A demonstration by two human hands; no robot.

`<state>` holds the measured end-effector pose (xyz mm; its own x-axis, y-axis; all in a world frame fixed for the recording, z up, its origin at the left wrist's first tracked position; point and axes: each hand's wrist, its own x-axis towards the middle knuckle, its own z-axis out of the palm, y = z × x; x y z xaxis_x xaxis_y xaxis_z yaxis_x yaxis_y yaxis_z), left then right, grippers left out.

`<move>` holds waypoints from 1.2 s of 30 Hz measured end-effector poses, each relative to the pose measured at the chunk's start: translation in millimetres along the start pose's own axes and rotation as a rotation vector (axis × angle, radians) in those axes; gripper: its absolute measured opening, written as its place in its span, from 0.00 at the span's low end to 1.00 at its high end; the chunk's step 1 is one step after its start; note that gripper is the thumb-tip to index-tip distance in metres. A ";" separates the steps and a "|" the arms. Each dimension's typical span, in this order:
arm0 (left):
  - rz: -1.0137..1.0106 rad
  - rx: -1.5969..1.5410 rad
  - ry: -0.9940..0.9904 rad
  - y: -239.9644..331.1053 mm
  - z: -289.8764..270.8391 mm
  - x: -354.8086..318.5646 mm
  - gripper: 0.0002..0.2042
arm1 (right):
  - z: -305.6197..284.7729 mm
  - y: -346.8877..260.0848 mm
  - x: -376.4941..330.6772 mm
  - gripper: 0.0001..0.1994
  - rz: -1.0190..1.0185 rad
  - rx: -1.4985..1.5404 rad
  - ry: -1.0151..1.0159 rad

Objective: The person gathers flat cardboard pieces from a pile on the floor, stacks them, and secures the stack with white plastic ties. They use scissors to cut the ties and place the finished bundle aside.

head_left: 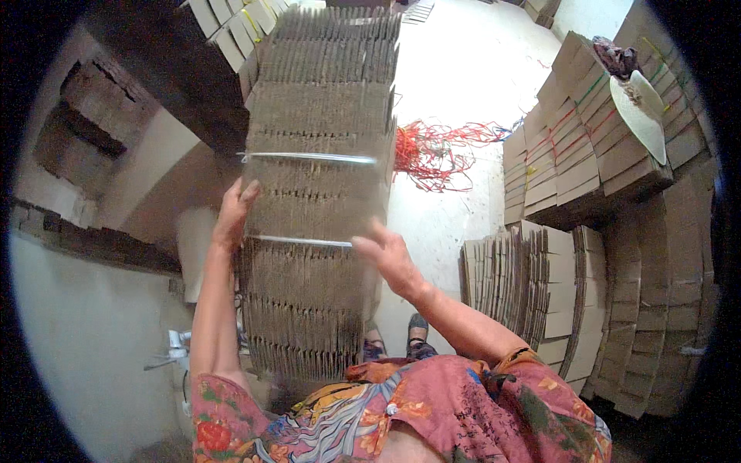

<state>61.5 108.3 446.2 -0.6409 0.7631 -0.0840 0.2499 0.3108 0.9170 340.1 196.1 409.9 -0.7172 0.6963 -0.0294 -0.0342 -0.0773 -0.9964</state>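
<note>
A long bundle of brown corrugated cardboard pieces, packed edge-up in rows, stretches away from my body. Two white straps cross it: a far strap with a knot or loose end at its left, and a near strap. My left hand lies against the bundle's left side, fingertips at its upper edge between the straps. At the right edge, beside the end of the near strap, is my right hand, slightly blurred, fingers apart. Neither hand is closed round anything that I can see.
Tangled red strapping lies on the pale floor beyond the bundle. Strapped cardboard stacks stand at right, one bearing a white hat. More upright cardboard is nearer. At left are a wall and white pipe fittings.
</note>
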 end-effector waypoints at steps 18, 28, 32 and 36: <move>-0.069 0.558 -0.065 -175.0 97.3 135.1 0.48 | 8.0 173.8 114.1 0.21 0.359 -0.047 0.239; 0.118 0.486 -0.016 -164.5 62.0 80.7 0.37 | 16.5 183.8 107.8 0.35 0.028 -1.041 0.290; 0.111 0.717 0.338 -141.7 42.8 -41.3 0.36 | 51.5 123.2 98.2 0.35 -0.211 -1.270 0.180; 0.032 0.864 0.052 -178.6 75.1 -102.9 0.33 | 59.0 168.0 83.5 0.33 -0.303 -1.551 -0.116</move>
<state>137.4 16.8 261.7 -0.6513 0.7584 -0.0257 0.7188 0.6275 0.2994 233.5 199.2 244.7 -0.8655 0.4885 0.1109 0.4828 0.8725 -0.0756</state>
